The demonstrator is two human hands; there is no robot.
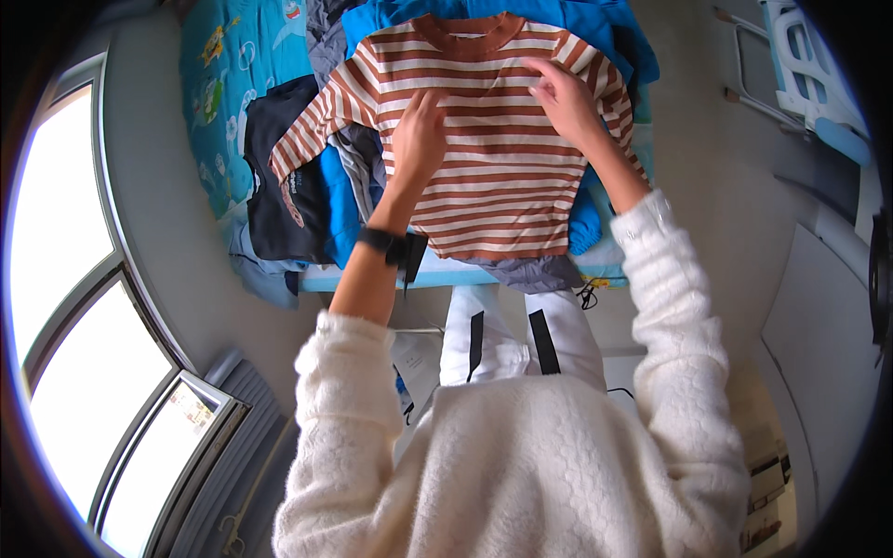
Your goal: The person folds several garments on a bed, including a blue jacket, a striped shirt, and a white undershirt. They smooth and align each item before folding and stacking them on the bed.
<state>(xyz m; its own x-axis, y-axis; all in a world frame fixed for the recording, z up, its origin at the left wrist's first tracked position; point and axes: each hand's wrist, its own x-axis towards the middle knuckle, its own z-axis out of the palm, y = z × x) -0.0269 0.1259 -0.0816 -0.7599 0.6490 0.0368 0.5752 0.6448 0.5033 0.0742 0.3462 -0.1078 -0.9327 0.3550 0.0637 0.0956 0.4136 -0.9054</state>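
A long-sleeved top (493,158) with brown and white stripes lies spread out front side up, its brown collar at the far end. Its left-side sleeve reaches out over a dark garment, while the other sleeve runs down partly behind my right forearm. My left hand (420,135) is over the left part of its chest, fingers loosely bent and holding nothing that I can see. Over the right chest is my right hand (564,100), its index finger stretched out and thumb apart, with nothing in it. Whether either hand touches the cloth is hard to tell.
Under and around the top are a black garment (284,177), bright blue clothes (614,33) and grey cloth (535,272), on a bed with a turquoise patterned cover (244,56). A window (70,214) is at left. A white and blue folding item (819,74) stands far right.
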